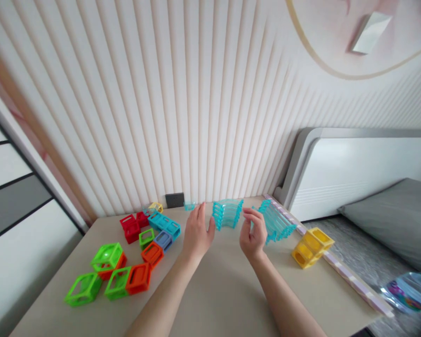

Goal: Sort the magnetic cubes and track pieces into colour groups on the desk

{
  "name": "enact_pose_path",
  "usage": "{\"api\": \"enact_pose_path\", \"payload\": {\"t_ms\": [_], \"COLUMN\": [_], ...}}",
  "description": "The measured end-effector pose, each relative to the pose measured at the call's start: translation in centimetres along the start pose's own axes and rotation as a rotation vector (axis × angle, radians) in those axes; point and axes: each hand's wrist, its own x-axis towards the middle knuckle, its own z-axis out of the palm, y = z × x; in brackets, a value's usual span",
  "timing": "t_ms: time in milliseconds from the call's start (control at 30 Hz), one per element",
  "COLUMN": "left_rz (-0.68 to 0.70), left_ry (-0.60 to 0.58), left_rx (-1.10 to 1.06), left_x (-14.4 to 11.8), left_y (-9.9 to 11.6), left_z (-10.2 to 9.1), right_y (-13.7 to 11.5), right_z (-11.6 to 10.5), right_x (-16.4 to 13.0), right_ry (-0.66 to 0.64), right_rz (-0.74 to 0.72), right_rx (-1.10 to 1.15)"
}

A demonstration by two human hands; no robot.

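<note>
A clear light-blue plastic piece with a curved shape and ridged edges [228, 214] stands on the table between my hands. My left hand [198, 231] is just left of it, fingers stretched out and thumb apart, holding nothing that I can see. To its right, my right hand [253, 234] has loosely bent fingers, with a small gap to that piece. Right behind this hand lies a second clear light-blue ridged piece [277, 222], partly covered by it. Nothing shows firmly gripped in either hand.
Left on the table [217, 290] are green [82, 288], orange [138, 278], red [130, 229] and blue [164, 224] hollow cube blocks. A yellow block [312, 247] sits by the right edge strip [354, 281]. Beyond are a bed with a pillow [400, 215] and a plastic bottle [410, 290].
</note>
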Motion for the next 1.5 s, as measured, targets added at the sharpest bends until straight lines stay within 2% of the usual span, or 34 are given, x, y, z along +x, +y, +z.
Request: {"api": "enact_pose_path", "payload": {"t_ms": [167, 267, 333, 400, 533, 700, 800, 867, 1033, 1133, 1200, 1300, 1433, 1500], "left_rz": [0.09, 0.121, 0.147, 0.141, 0.066, -0.021, -0.06, -0.068, -0.104, -0.111, -0.117, -0.146, -0.148, -0.138], "left_ry": [-0.103, -0.119, -0.109, -0.095, -0.113, -0.19, -0.242, -0.267, -0.25, -0.248, -0.246, -0.25, -0.249, -0.206], "left_rx": [0.08, 0.131, 0.156, 0.188, 0.286, 0.431, 0.484, 0.503, 0.516, 0.522, 0.51, 0.492, 0.486, 0.482], "left_x": [-4.3, -6.5, -7.3, -7.7, -7.7, -8.0, -8.3, -8.3, -8.3, -8.3, -8.4, -8.3, -8.2, -8.2], "left_y": [-2.1, -3.5, -4.4, -5.2, -6.3, -6.8, -6.6, -6.5, -6.7, -7.1, -7.2, -7.1, -7.1, -7.2], "left_z": [-5.8, -9.0, -10.4, -11.0, -11.0, -11.2, -11.4, -11.5, -11.2, -11.0, -11.0, -11.2, -11.4, -11.5], "right_y": [-4.5, -7.2, -8.7, -9.7, -10.5, -9.2, -8.6, -8.6, -9.6, -9.8, -9.7, -9.5, -9.0, -8.7], "right_z": [3.4, 5.1, 6.4, 7.7, 10.2, 11.2, 12.8, 15.1, 22.4, 25.1, 25.9, 25.7, 24.5, 23.3], "right_x": [-4.4, -6.3, -7.0, -7.3, -7.7, -8.1, -7.0, -5.5, -2.1, -1.6, -1.7, -1.8, -1.4, -0.9], "right_ry": [-0.414, -0.665, -0.802, -0.875, -0.861, -0.751, -0.715, -0.759, -0.868, -0.923, -0.942, -0.919, -0.832, -0.838], "right_rz": [0.029, -0.023, -0.099, -0.14, -0.064, 0.035, 0.101, 0.149, 0.207, 0.249, 0.281, 0.333, 0.463, 0.534], "right_rx": [0.155, 0.216, 0.212, 0.161, 0.049, 0.039, 0.045, 0.033, 0.012, 0.011, 0.024, 0.072, 0.138, 0.19]}}
